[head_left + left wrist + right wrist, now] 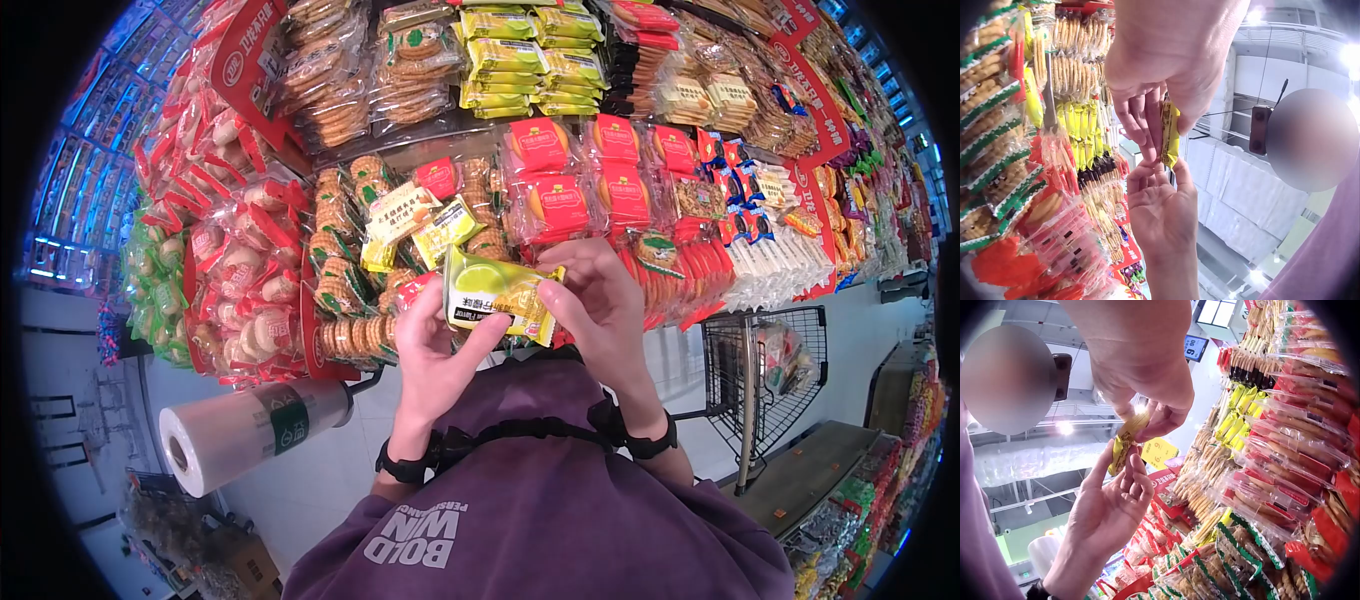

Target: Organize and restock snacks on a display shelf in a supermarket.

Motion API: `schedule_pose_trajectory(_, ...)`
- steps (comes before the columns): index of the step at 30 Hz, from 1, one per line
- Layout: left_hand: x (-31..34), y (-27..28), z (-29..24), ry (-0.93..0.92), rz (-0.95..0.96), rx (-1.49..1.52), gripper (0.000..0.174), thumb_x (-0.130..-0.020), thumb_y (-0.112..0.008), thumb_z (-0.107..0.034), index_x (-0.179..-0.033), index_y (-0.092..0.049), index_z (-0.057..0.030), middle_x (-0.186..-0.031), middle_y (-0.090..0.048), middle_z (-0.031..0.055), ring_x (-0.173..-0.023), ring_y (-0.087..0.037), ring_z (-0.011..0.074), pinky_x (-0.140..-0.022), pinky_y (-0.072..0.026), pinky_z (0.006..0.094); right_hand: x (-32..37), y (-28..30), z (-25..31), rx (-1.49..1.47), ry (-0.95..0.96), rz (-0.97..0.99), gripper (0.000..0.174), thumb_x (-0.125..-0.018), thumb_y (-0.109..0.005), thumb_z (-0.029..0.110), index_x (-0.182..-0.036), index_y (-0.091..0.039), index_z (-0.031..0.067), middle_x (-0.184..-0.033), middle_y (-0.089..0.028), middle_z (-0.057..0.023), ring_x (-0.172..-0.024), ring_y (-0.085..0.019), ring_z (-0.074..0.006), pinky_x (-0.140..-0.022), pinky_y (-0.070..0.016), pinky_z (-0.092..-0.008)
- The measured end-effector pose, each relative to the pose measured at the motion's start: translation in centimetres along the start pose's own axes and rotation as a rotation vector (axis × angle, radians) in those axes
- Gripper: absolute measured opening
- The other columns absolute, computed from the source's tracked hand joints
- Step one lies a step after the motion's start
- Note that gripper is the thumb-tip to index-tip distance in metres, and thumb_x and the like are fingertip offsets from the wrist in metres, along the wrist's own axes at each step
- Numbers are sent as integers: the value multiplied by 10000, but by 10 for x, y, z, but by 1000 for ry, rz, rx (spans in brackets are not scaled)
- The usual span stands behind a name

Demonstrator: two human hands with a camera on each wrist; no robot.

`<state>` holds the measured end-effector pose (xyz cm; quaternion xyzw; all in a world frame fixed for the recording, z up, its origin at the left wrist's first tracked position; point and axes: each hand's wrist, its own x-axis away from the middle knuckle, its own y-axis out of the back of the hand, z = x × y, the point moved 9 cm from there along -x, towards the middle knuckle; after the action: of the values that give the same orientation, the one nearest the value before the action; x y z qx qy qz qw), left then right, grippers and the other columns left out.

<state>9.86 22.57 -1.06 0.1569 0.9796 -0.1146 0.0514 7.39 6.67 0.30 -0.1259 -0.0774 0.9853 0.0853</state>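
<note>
A yellow-green lemon-flavour snack packet [490, 285] is held up between both hands, its printed face toward the head camera. My left hand [432, 350] grips its left end, thumb across the lower front. The right hand [600, 315] pinches the other end, thumb on the front near the crimped edge. Seen edge-on in the left wrist view, the packet [1171, 134] sits between the left hand [1166, 56] above and the right hand [1163, 212] below. Loose yellow and cream packets [440, 225] lie on the wrapped round biscuits [345, 240] just beyond the hands.
Bins of red-labelled pastries [550, 205], yellow packets [510, 60] and red-and-clear bags [255, 270] spread across the display. A plastic bag roll [260, 425] sticks out at lower left. To the right stands a wire shopping cart [765, 370] with packets inside.
</note>
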Motion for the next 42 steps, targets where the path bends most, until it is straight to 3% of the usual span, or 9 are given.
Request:
schedule_pose_trajectory(6,2,8,7,-49,11,25,370,-813,-714,64,-1151,-565,54,-1055,-659,77,-953,-627,112,-844,-492,250,2,3,-13,-49,-115,9,172,-868,-659,-5,-1022,-587,24,-784,-516,25,-750,-485,-13,-656,-398,-204)
schedule_pose_trajectory(10,-2,17,1,-111,-134,37,356,-841,-676,72,-1179,-564,67,-1084,-656,100,-975,-623,130,-853,-494,266,2,-7,-13,-107,-121,85,165,-833,-697,-12,-924,-564,23,-887,-587,-23,-846,-548,-32,-712,-445,-220)
schedule_pose_trajectory(13,-1,18,2,-83,-126,9,355,-860,-661,58,-1200,-558,76,-1069,-651,99,-968,-614,123,-842,-489,259,2,-14,-12,-11,-57,168,222,-811,-718,-16,-934,-537,23,-940,-613,-52,-887,-585,-65,-728,-476,-230)
schedule_pose_trajectory(19,-3,6,-1,-134,-1,-296,318,-846,-683,20,-1158,-639,65,-906,-590,53,-809,-527,110,-720,-427,237,4,-6,-18,-91,-104,7,407,-805,-747,21,-1134,-507,28,-1018,-617,-74,-912,-613,-84,-671,-488,-204)
schedule_pose_trajectory(21,-2,2,2,-109,17,-288,317,-850,-680,16,-1162,-642,60,-910,-591,53,-813,-524,107,-716,-423,236,2,-5,-18,-17,-131,74,429,-812,-740,20,-1165,-496,25,-1048,-612,-78,-924,-611,-81,-648,-501,-206)
schedule_pose_trajectory(25,-5,-1,-4,-67,-46,-98,475,-824,-708,31,-1270,-544,43,-973,-621,64,-951,-593,113,-830,-481,262,0,-3,-15,-101,-215,-31,408,-834,-698,-11,-1181,-485,15,-1033,-622,-76,-925,-625,-96,-608,-552,-231)
schedule_pose_trajectory(28,-6,4,5,-16,-54,-62,525,-793,-735,55,-1268,-512,46,-1085,-651,103,-1027,-621,137,-881,-499,276,1,2,-19,-136,-120,-89,328,-883,-640,3,-1173,-488,4,-978,-638,-71,-915,-645,-120,-610,-592,-260)
schedule_pose_trajectory(34,-3,10,10,-43,-93,-23,466,-806,-707,86,-1234,-523,68,-1089,-660,119,-998,-629,131,-869,-496,253,3,6,-26,-159,-285,-78,171,-979,-549,130,-1079,-538,-8,-872,-631,-42,-786,-606,-68,-617,-545,-238)
schedule_pose_trajectory(42,-4,12,9,-47,-116,-8,453,-799,-711,102,-1218,-543,73,-1062,-665,110,-957,-626,115,-811,-486,237,1,16,-26,21,-155,-110,188,-1009,-518,173,-965,-578,1,-802,-599,10,-749,-512,-11,-664,-434,-208)
